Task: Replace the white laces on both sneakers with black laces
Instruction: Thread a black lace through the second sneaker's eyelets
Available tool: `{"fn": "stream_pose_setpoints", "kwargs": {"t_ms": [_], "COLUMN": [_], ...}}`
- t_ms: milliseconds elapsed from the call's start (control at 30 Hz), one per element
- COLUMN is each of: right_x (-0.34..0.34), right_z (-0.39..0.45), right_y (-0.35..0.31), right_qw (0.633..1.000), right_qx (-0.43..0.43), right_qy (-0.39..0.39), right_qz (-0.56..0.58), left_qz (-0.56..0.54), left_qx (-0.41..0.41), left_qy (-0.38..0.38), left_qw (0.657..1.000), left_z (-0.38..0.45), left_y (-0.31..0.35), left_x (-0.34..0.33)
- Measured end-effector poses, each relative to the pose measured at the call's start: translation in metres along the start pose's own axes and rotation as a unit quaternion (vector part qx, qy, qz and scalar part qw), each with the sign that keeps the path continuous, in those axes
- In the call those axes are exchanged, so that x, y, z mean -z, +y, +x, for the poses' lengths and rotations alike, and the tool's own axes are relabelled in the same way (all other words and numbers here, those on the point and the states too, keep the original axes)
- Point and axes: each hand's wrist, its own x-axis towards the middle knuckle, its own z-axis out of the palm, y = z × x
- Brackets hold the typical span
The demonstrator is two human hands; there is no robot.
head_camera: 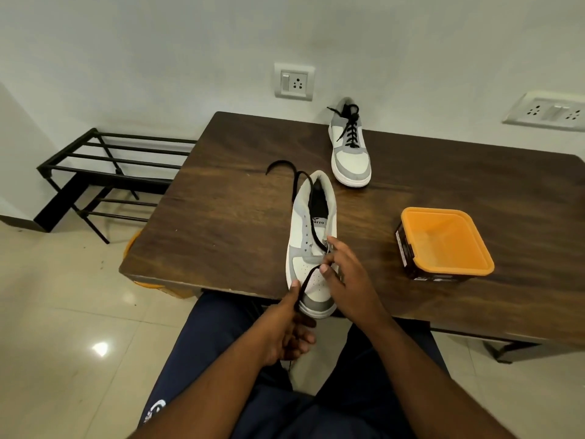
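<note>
Black flat lace (305,282) pinched by my left hand (285,327) and right hand (345,280); tugging hard could drag the near grey-white sneaker (311,236) off the bench (221,217).

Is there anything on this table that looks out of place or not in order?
Nothing is spilled or broken. The near sneaker sticks out past the table edge at its toe, with its black lace only partly threaded and trailing loose. The far sneaker is fully laced. The orange tub sits open.
</note>
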Motion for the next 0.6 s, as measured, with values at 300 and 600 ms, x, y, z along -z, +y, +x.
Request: {"fn": "stream_pose_setpoints", "kwargs": {"t_ms": [300,600], "right_x": [0.006,0.004], "right_z": [-0.008,-0.007], "right_y": [0.005,-0.005], "right_qw": [0.995,0.991], "right_qx": [-0.023,-0.027], "right_qy": [-0.063,-0.056], "right_qz": [-0.070,-0.121], "left_qz": [0.065,-0.298], "left_qx": [-0.254,-0.262], "left_qy": [0.234,0.196], "left_qw": [0.936,0.897], "left_z": [0.022,-0.019], "left_y": [-0.010,0.035], "left_x": [0.003,-0.008]}}
